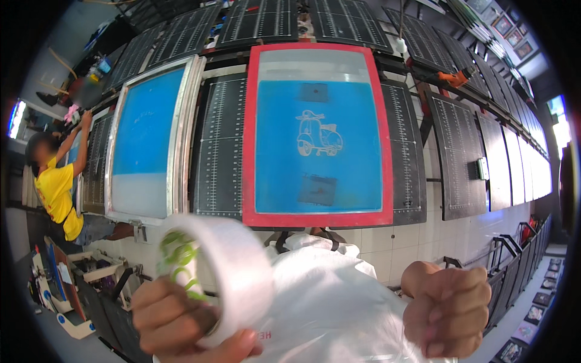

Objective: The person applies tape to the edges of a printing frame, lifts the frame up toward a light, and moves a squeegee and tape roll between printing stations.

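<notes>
My left hand (172, 320) grips a wide roll of whitish tape (245, 272), its fingers through the core, which has green printing inside. The roll is slightly blurred and held up before my white top (327, 302). At the lower right, my right hand (446, 308) is closed in a fist; what it holds, if anything, is hidden. Beyond both hands lies a screen printing frame (249, 139) with a red border, resting on a black board. Its blue mesh (278, 163) bears a pale scooter drawing (319, 134), with a dark patch above and another below.
A second, silver-edged screen (148, 121) stands to the left. Black ruled boards (457, 151) line the tables on both sides and behind. An orange tool (457, 77) sits at the right rear. Far left, a person in a yellow shirt (55, 190) reaches over a board.
</notes>
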Tool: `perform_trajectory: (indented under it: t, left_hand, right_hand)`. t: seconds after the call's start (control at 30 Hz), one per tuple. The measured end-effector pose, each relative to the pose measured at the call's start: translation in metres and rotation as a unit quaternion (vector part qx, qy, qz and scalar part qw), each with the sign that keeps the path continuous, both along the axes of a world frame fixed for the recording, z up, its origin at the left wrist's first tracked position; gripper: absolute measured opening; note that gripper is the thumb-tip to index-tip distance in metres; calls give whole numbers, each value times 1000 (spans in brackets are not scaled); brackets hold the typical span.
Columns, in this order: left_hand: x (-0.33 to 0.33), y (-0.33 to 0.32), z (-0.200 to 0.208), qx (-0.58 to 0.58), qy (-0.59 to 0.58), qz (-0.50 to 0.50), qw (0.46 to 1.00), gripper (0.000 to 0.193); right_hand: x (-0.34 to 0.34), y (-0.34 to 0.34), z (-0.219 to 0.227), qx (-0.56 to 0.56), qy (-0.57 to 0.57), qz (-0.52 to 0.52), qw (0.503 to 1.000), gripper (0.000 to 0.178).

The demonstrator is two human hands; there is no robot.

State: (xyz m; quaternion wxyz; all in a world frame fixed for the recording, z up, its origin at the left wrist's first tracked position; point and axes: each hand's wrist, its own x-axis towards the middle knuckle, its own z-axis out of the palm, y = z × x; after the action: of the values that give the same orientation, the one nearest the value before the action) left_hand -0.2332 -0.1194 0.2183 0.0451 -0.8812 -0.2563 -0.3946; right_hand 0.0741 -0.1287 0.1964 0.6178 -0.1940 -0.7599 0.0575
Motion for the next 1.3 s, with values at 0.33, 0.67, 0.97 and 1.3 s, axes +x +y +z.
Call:
perform_trajectory:
  t: [0.33,0.67,0.97,1.3]
  left_hand:
    - [-12,-8,28,-18,77,-73,994,22]
    - [-5,12,-3,-282,26,151,947,15]
    - [-25,40,-103,-405,-146,296,853,13]
    - [-21,39,-127,-459,-203,267,823,15]
  right_hand:
    - [-1,-8,7,16,-1,15,1000,12]
    - [1,-22,11,-32,-12,33,999,10]
    - [-20,61,-153,-559,2,-131,818,16]
    - [-28,80,-310,-644,-49,-199,737,19]
